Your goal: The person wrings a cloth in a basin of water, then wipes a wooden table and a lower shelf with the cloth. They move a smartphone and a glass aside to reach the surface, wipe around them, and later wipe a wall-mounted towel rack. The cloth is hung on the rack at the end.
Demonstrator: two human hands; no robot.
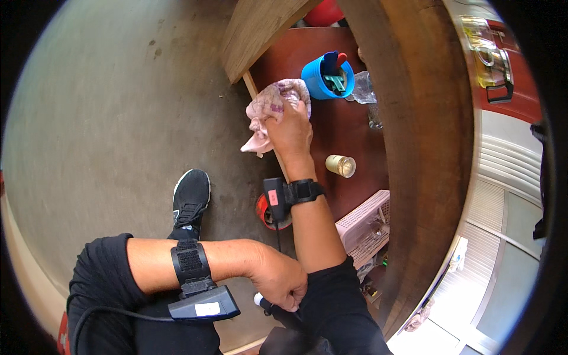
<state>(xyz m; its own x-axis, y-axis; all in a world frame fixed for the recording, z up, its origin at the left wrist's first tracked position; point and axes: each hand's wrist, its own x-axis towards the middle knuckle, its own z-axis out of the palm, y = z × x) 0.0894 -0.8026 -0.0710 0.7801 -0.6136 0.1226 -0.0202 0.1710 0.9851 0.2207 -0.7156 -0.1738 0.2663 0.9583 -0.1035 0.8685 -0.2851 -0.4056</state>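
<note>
My right hand (290, 128) holds a bunched pink and white cloth (270, 106) over the front edge of a dark red shelf (288, 53). Beside the cloth stands a blue plastic cup (315, 80) with a green item and dark blue and red pieces inside. My left hand (282, 284) is curled against the black sleeve of my right arm; its fingertips are partly hidden, and no object shows in it. Each forearm wears a black strap with a small black device. On the shelf, nearer my right wrist, is a small lidded jar (341, 166).
Clear plastic bottles (364, 88) and a pink perforated basket (364, 226) are on the shelf. A thick wooden tabletop edge (417, 155) runs above it. A wooden board (257, 35) slants at the top. A red round container (268, 213) stands on the floor, near a black shoe (191, 197).
</note>
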